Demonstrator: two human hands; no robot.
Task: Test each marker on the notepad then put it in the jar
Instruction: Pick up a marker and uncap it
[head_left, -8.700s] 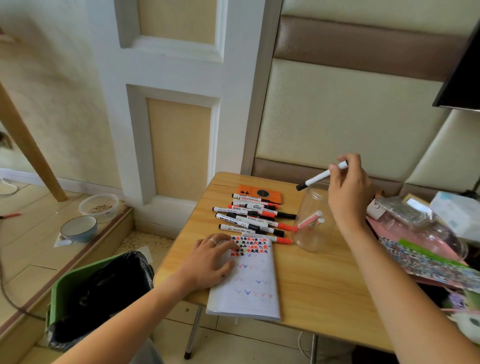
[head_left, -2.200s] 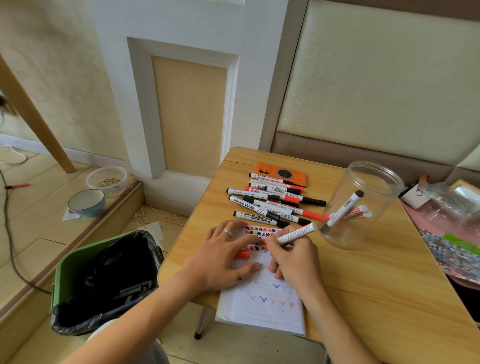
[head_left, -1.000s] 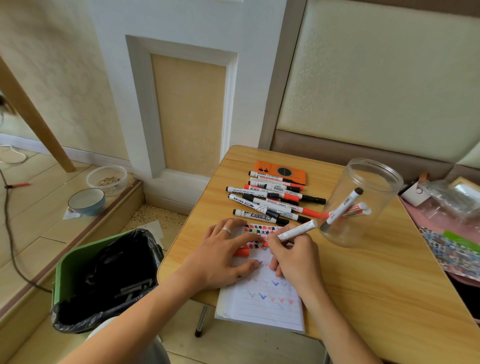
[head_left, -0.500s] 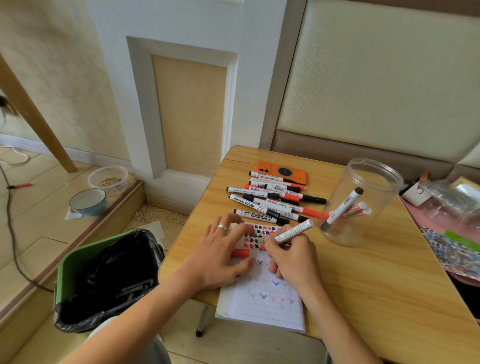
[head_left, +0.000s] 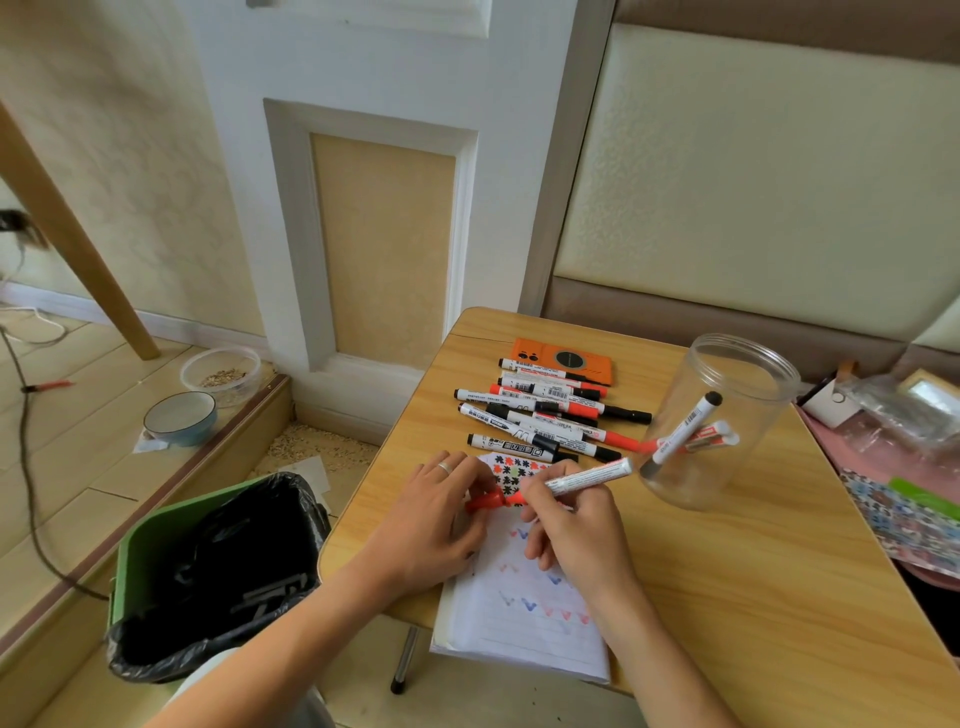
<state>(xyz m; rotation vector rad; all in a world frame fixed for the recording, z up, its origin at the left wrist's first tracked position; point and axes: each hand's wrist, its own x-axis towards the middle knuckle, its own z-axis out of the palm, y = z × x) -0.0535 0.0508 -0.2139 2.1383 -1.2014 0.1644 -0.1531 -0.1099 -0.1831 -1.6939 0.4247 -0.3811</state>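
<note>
the tabletop (head_left: 727, 582) ran out to a rounded near-left corner just under the left wrist, and the notepad (head_left: 519, 613) hung a little over the near edge. bare wood lay open to the right of the right hand (head_left: 576, 535), as far as the patterned clutter (head_left: 904, 514) at the right edge. a green bin (head_left: 156, 535) with a black liner stood on the floor beside the left forearm.

the red marker (head_left: 587, 475) sat in the right hand, its white barrel slanting up and right past the knuckles toward the clear jar (head_left: 727, 421), its red end pointing left over the notepad's patterned top. the red cap (head_left: 485, 503) was just left of that end, touching or nearly touching it; i could not tell which.

the right hand's fingers were curled tight around the marker barrel. the left hand (head_left: 431, 525) lay on the notepad's left side, its fingertips pinching the cap.

beyond both hands a row of markers (head_left: 540, 415) lay side by side on the wood, an orange case (head_left: 563, 358) behind them. the jar stood upright to the right of the fingers, with three markers leaning inside.
</note>
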